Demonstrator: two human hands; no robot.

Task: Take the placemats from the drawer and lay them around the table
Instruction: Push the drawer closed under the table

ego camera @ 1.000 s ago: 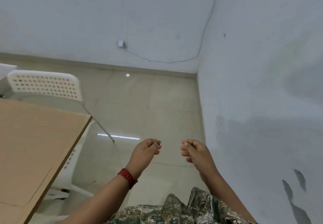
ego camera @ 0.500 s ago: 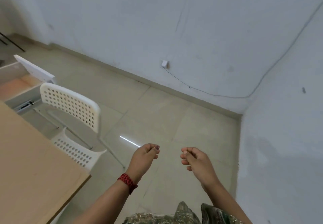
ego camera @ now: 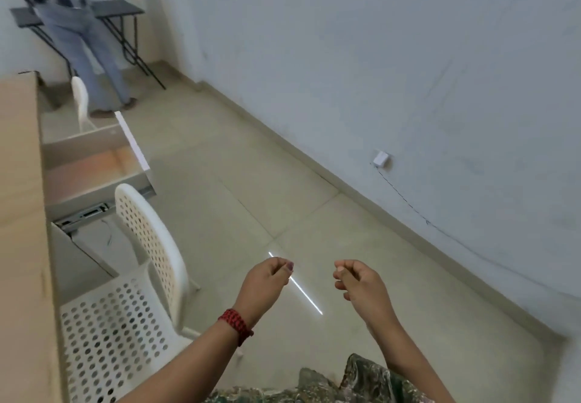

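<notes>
The light wooden table runs along the left edge of the head view. An open drawer sticks out from its side, white-fronted, with a pale orange bottom; I cannot tell whether placemats lie in it. My left hand, with a red bracelet at the wrist, and my right hand hover over the floor tiles, well short of the drawer. Both have their fingers curled in and hold nothing.
A white perforated chair stands tucked at the table between me and the drawer. A second white chair stands beyond the drawer. Further back a person stands at a black folding table. A wall runs along the right.
The view has swung left along the wall, bringing the open drawer, the far chair and the standing person into sight. My hands keep the same curled pose in front of me.
</notes>
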